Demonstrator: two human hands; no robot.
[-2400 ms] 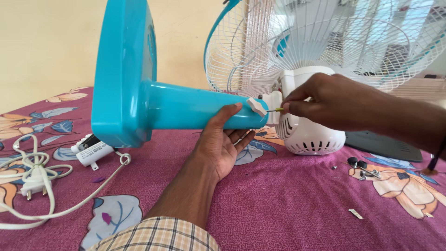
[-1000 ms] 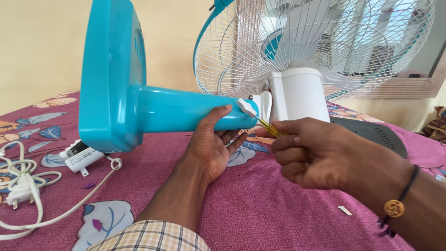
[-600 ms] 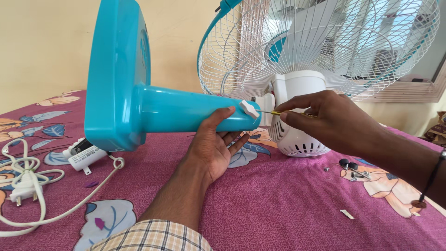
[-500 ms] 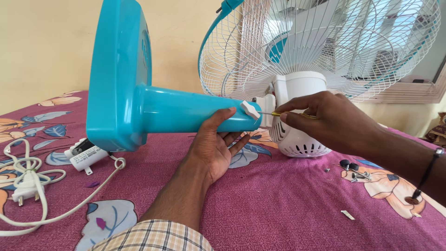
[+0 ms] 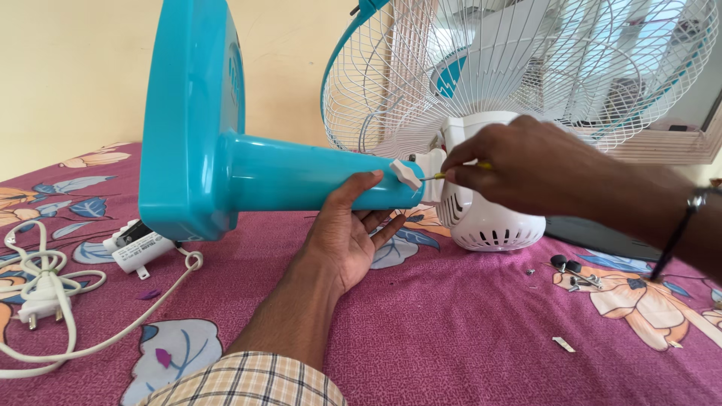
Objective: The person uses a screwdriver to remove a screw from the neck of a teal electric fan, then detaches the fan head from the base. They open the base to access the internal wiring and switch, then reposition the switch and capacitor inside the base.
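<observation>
Centre frame, the left hand point(image 5: 347, 233) cups the teal fan stand point(image 5: 301, 177) from below — its tube runs left-right — while the right hand point(image 5: 526, 169) pinches a thin screwdriver point(image 5: 435, 177) at the white knob point(image 5: 406, 174), just right of the left thumb.

Head view, sole camera: worn on the person's head, facing forward and slightly down over the cloth point(image 5: 451, 331). Close range; left hand point(image 5: 347, 233) and right hand point(image 5: 519, 169) fill the centre. Fan point(image 5: 301, 177) lies across the frame at arm's reach. Wall point(image 5: 68, 68) behind closes the background. Cord point(image 5: 53, 278) sits at left edge.
</observation>
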